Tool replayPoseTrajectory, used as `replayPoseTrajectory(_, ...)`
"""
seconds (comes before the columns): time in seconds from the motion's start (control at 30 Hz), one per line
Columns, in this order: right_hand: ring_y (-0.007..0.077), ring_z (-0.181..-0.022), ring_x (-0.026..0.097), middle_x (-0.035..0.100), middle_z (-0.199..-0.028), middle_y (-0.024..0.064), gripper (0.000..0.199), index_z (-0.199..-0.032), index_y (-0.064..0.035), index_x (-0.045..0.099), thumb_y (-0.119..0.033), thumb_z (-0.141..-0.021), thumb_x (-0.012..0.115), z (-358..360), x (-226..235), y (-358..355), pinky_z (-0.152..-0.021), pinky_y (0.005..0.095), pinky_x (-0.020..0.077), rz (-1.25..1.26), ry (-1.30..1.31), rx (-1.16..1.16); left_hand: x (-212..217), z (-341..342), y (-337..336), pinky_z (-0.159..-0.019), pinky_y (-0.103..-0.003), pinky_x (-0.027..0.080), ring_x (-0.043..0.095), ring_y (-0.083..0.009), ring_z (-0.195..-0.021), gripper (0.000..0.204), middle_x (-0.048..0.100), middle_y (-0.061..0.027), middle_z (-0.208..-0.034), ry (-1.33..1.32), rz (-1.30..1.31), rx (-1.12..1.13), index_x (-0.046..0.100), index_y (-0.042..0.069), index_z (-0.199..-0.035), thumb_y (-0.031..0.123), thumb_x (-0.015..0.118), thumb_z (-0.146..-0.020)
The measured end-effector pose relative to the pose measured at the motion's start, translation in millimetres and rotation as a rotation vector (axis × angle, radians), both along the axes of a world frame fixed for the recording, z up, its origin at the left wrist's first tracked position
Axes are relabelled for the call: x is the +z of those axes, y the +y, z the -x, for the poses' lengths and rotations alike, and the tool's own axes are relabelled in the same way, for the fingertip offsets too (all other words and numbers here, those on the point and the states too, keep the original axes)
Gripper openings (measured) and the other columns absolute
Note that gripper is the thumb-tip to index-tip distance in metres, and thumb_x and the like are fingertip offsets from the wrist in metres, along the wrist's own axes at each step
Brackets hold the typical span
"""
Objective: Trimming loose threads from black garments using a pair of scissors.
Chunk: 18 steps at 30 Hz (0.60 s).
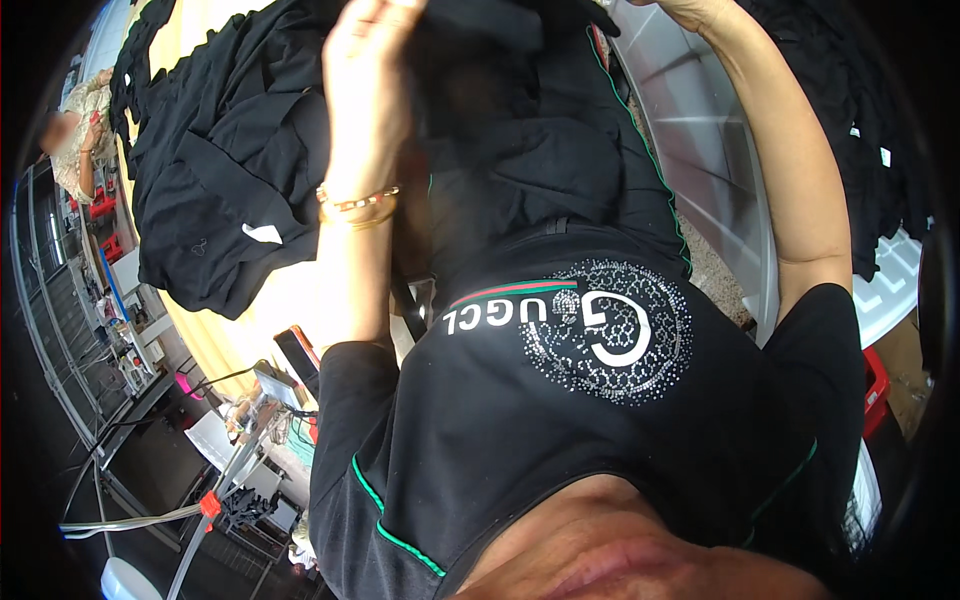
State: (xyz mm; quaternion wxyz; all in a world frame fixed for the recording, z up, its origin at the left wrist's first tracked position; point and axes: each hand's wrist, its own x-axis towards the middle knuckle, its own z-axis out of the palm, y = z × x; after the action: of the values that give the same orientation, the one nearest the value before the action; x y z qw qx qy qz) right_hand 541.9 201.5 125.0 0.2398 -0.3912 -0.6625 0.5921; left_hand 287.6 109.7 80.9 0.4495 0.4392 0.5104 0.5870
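My left hand (pixel 372 35) is raised at the upper edge, with a beaded bracelet on the wrist. Its fingers are closed at the side of a black garment (pixel 480 28), which is smeared by motion. Farther right, my right hand (pixel 693 12) is bent inward with its fingers drawn together. The picture's edge cuts off its fingertips, so whatever they grip is hidden. Below the cloth are my dark trousers with green piping (pixel 560 170) and my black printed shirt (pixel 480 390).
Black garments (pixel 225 150) with a white label lie heaped on a yellow-covered table (pixel 262 305) at left. A translucent plastic bin (pixel 690 110) stands at right, with more dark clothes (pixel 880 170) beyond it. Another person (pixel 85 130) is at far left.
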Motion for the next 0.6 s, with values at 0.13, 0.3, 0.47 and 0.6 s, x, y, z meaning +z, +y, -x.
replayPoseTrajectory(0.13, 0.0074, -0.063, 0.053, 0.063, -0.089, 0.0046, 0.066, -0.136, 0.0013, 0.05, -0.025, -0.082, 0.079, 9, 14, -10, -0.057, 0.0217, 0.0421, -0.052, -0.134, 0.168, 37, 20, 0, -0.055, -0.012, 0.053, 0.068, -0.0042, -0.066, 0.008, 0.073, -0.0006, -0.085, -0.522, -0.098, 0.098, 0.068, 0.005, -0.099, 0.007, 0.067, -0.091)
replayPoseTrajectory(0.3, 0.0089, -0.063, 0.054, 0.064, -0.096, 0.0067, 0.069, -0.14, 0.0009, 0.046, -0.022, -0.083, 0.077, 16, 3, -13, -0.059, 0.0232, 0.046, -0.057, -0.076, 0.172, 75, 39, -10, -0.064, -0.018, 0.06, 0.072, -0.0127, -0.073, 0.007, 0.073, -0.0111, -0.09, -0.719, -0.18, 0.054, 0.069, -0.002, -0.092, 0.001, 0.063, -0.092)
replayPoseTrajectory(0.47, 0.0071, -0.054, 0.049, 0.061, -0.079, 0.004, 0.078, -0.15, -0.0044, 0.032, -0.016, -0.085, 0.075, 14, 5, -14, -0.049, 0.0213, 0.0403, -0.102, 0.156, -0.12, 92, 24, -19, -0.093, -0.032, 0.055, 0.069, -0.0198, -0.1, 0.02, 0.071, -0.0145, -0.107, -0.877, -0.145, -0.229, 0.067, -0.001, -0.108, 0.011, 0.055, -0.099)
replayPoseTrajectory(0.6, 0.0034, -0.044, 0.038, 0.058, -0.068, -0.0001, 0.088, -0.155, -0.0107, 0.02, -0.013, -0.085, 0.074, 3, 20, -11, -0.039, 0.0187, 0.028, -0.112, 0.288, -0.253, 77, -27, -41, -0.109, -0.042, 0.042, 0.058, -0.0242, -0.122, 0.032, 0.063, -0.0135, -0.127, -1.084, -0.174, -0.507, 0.062, -0.001, -0.121, 0.021, 0.052, -0.1)
